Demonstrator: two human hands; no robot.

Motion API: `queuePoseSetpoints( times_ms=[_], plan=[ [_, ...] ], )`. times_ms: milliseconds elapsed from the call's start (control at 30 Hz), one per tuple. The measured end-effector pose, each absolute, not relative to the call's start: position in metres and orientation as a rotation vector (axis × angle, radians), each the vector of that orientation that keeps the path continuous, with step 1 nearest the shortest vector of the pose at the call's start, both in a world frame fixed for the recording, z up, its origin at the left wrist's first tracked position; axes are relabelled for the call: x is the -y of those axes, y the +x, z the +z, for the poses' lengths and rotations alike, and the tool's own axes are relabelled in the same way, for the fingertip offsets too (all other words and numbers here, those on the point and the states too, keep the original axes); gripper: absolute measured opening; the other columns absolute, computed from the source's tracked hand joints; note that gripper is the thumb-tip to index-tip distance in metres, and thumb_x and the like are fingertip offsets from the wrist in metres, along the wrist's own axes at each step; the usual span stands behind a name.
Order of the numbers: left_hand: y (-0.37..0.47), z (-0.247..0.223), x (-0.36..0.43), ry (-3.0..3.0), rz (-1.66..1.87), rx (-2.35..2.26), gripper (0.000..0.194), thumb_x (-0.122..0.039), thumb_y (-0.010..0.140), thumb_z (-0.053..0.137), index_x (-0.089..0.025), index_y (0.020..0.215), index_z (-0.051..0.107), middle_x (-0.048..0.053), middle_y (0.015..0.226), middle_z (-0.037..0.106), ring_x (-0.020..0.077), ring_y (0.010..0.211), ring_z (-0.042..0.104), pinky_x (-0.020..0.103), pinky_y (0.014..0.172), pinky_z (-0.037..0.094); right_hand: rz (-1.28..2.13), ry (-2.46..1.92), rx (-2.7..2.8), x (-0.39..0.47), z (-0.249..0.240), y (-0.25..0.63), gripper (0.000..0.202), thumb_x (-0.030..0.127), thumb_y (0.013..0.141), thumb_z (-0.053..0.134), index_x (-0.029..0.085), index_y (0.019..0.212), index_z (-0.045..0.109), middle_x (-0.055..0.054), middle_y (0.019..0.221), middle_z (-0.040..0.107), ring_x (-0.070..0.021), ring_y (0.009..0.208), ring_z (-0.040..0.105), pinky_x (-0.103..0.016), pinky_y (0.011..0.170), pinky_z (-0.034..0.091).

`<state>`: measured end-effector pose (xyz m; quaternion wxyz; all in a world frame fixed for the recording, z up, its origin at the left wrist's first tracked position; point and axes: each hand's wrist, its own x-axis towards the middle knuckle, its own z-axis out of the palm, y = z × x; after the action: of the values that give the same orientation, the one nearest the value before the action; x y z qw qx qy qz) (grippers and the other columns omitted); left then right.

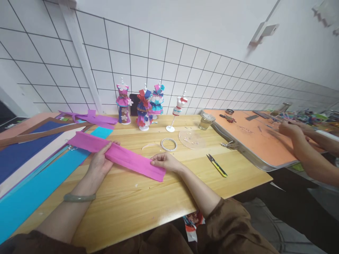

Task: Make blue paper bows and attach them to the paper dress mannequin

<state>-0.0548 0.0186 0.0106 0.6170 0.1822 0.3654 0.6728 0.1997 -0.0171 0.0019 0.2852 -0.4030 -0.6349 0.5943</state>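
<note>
A long strip of pink crepe paper stretches between my two hands above the wooden table. My left hand grips it near the middle, fingers closed around its edges. Near the strip's right end, my right hand pinches the upper edge between thumb and fingers. Just beyond my right hand lies a roll of white tape. Yellow-handled snips rest with their blades apart to the right. Blue paper lies under the strip's left part.
Three dressed mini mannequins and a barer white one stand at the back. A clear round dish with small beads and a lidded jar are right of centre. Another person's hands work over an orange-topped table.
</note>
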Motion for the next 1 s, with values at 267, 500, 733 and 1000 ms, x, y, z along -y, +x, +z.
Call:
queuePoseSetpoints(
  times_ms=[267,500,733,1000],
  plan=[
    [-0.056,0.012,-0.018,0.448,1.688,-0.867,0.018,-0.004,0.067,0.057,-0.011,0.083,0.059,0.006,0.080,0.065,0.0157,0.079,0.062,0.027,0.074,0.051,1.566,-1.107,1.728,0.016,0.000,0.200,0.039,0.045,0.065,0.062,0.014,0.090,0.064,-0.003,0.078,0.065,-0.0105,0.062,0.056,-0.023,0.058,0.042],
    [-0.063,0.015,-0.021,0.338,1.765,-0.920,0.020,-0.002,0.067,0.056,-0.014,0.083,0.058,0.005,0.082,0.065,0.0163,0.082,0.062,0.030,0.074,0.052,1.490,-1.115,1.716,0.018,0.005,0.203,0.037,0.044,0.066,0.061,0.013,0.087,0.064,-0.002,0.073,0.063,-0.0083,0.057,0.052,-0.020,0.052,0.037],
    [-0.064,0.017,-0.022,0.332,1.789,-0.935,0.020,-0.004,0.066,0.059,-0.018,0.080,0.056,0.000,0.078,0.064,0.0132,0.078,0.062,0.026,0.072,0.053,1.394,-1.163,1.690,0.016,0.006,0.213,0.038,0.046,0.067,0.059,0.014,0.086,0.064,-0.001,0.070,0.062,-0.0090,0.056,0.051,-0.020,0.052,0.037],
    [-0.066,0.013,-0.024,0.384,1.792,-0.976,0.019,-0.003,0.064,0.060,-0.016,0.076,0.056,0.004,0.079,0.064,0.0162,0.078,0.062,0.028,0.065,0.054,1.294,-1.190,1.809,0.014,0.002,0.212,0.036,0.047,0.069,0.057,0.013,0.079,0.064,0.000,0.064,0.058,-0.0070,0.052,0.045,-0.019,0.046,0.031]
  ],
)
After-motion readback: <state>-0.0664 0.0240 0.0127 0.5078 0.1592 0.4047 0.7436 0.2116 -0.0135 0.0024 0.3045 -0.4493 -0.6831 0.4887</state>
